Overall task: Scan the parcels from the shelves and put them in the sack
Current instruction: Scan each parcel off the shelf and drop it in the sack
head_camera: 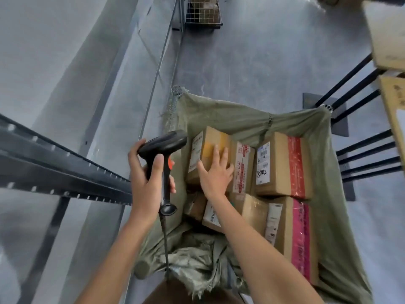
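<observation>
1. Head view, looking straight down: a green woven sack (337, 194) hangs open on a frame, mouth spread square, loose fabric bunched at the near edge
2. Left hand (146, 178) grips the handle of a black barcode scanner (163, 150); fingers curled round it, thumb up along the handle's near side. Scanner head points toward the sack; orange trigger visible just beside the fingers; its cable (165, 242) drops from the handle base over the sack's near edge
3. Right hand (215, 172) lies flat on a brown cardboard parcel (208, 148) in the sack's far-left corner; fingers straight and spread, palm on the top face, nothing pinched
4. That parcel carries a white label on its left side and a yellowish tape strip across the top
5. Just beside it to the right: a narrower box with red print (242, 170), touching it
6. Further right: a larger box with red tape and a handwritten white label (282, 165)
7. Near row: a box with pink tape (293, 233) at right, a tape-wrapped box (252, 209) in the middle, a small labelled parcel (211, 216) partly under the right forearm
8. Left of the sack: dark perforated metal shelving rail (54, 159)
9. Upper right: cardboard boxes on a black rack (390, 34)
10. Far end of the grey floor: a wire basket (202, 12), contents unclear
</observation>
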`<act>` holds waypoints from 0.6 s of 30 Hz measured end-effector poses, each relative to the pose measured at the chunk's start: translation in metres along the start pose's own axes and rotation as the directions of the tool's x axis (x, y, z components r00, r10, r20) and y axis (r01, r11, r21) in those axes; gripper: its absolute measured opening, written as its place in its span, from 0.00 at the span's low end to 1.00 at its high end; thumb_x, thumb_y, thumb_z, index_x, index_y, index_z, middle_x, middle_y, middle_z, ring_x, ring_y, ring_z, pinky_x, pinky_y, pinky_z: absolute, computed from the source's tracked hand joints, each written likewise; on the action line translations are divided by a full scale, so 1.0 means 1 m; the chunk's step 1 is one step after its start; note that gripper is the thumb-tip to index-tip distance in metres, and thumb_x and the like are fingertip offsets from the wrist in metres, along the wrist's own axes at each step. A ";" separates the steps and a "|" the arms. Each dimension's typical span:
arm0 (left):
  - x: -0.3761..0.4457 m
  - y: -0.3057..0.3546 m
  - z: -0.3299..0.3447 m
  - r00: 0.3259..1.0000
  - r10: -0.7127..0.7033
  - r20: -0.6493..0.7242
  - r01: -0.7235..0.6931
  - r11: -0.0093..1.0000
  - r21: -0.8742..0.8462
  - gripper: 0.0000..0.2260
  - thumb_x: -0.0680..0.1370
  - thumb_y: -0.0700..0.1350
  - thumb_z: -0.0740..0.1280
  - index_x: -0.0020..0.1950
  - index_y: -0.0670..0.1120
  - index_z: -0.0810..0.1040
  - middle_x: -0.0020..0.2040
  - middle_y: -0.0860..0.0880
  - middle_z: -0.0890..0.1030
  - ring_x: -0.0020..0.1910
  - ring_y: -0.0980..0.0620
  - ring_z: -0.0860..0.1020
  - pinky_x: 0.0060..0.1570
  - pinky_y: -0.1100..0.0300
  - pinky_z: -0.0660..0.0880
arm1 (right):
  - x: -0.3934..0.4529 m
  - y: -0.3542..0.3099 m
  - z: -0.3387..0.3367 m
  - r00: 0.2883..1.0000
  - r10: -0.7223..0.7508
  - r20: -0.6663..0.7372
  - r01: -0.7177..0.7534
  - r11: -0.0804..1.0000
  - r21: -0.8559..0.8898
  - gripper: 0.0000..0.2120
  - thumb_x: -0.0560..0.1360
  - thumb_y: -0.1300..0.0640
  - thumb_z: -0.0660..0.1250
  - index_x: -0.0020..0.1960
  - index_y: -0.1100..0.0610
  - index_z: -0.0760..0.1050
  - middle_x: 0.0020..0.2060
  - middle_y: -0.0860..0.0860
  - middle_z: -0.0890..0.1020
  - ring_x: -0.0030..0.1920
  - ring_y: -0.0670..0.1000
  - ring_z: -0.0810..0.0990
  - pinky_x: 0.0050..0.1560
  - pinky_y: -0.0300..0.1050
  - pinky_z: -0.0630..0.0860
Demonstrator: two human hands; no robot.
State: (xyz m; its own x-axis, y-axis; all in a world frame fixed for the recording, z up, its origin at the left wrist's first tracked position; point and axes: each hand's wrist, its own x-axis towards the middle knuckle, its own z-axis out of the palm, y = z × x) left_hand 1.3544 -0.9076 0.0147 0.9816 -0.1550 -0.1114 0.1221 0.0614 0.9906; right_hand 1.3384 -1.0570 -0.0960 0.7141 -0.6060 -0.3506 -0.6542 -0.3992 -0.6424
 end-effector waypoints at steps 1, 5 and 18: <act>0.002 -0.003 -0.001 1.000 -0.013 -0.006 0.013 1.000 -0.006 0.17 0.83 0.50 0.63 0.70 0.56 0.63 0.43 0.44 0.80 0.26 0.41 0.72 0.27 0.52 0.73 | 0.006 0.002 0.008 0.999 -0.021 0.035 0.024 0.995 -0.101 0.38 0.80 0.36 0.58 0.82 0.42 0.41 0.82 0.49 0.41 0.79 0.67 0.46 0.77 0.65 0.47; 0.011 -0.012 0.001 0.999 -0.049 -0.023 0.049 0.999 0.002 0.17 0.83 0.47 0.61 0.71 0.52 0.61 0.41 0.45 0.79 0.24 0.42 0.72 0.25 0.53 0.73 | 0.016 0.006 0.027 0.995 -0.066 0.076 0.084 0.962 -0.261 0.42 0.74 0.29 0.42 0.81 0.46 0.36 0.80 0.53 0.36 0.79 0.65 0.36 0.76 0.67 0.37; -0.042 -0.004 0.005 0.994 0.059 -0.095 -0.046 0.990 0.132 0.15 0.85 0.42 0.60 0.69 0.55 0.63 0.42 0.46 0.80 0.25 0.40 0.72 0.28 0.51 0.74 | -0.031 0.026 -0.021 0.984 -0.146 0.100 0.141 0.989 0.050 0.38 0.81 0.37 0.58 0.82 0.44 0.40 0.81 0.49 0.38 0.80 0.57 0.34 0.78 0.61 0.36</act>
State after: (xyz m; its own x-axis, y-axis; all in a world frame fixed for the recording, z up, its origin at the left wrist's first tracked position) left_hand 1.3121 -0.9064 0.0156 0.9966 -0.0564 -0.0600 0.0564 -0.0625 0.9964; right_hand 1.2941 -1.0633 -0.0880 0.8231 -0.4696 -0.3193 -0.5334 -0.4462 -0.7186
